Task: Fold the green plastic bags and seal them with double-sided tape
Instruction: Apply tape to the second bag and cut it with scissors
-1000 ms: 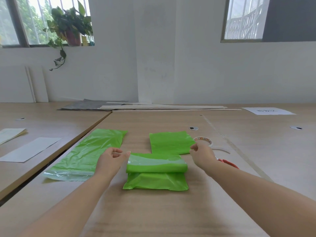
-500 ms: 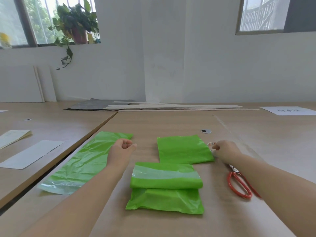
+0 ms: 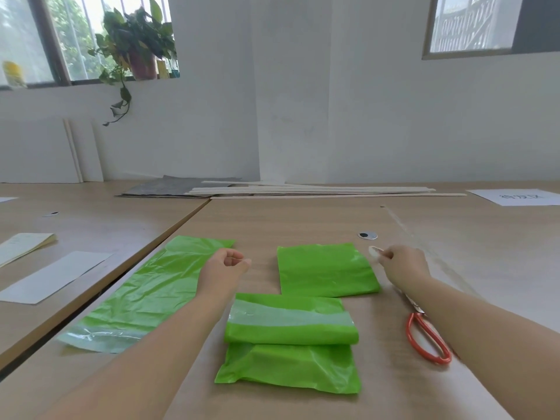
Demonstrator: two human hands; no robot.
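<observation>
A half-folded green bag (image 3: 291,341) with a pale adhesive strip across its top flap lies in front of me. Behind it rests a flat folded green bag (image 3: 325,269). An unfolded green bag (image 3: 151,292) stretches along the table's left edge. My left hand (image 3: 225,269) hovers between the unfolded bag and the folded ones, fingers curled, holding nothing. My right hand (image 3: 404,265) sits right of the folded bag, fingers closed on the white tape roll (image 3: 375,253), which is mostly hidden by the hand.
Red-handled scissors (image 3: 427,341) lie on the table under my right forearm. A round cable grommet (image 3: 367,235) sits beyond the bags. Long wooden strips (image 3: 318,190) and grey sheets lie at the back. Paper sheets (image 3: 51,275) rest on the left table.
Both hands left the half-folded bag. My right hand moved back and right to the tape roll, uncovering the scissors; my left hand drew up and away. The view shifted forward.
</observation>
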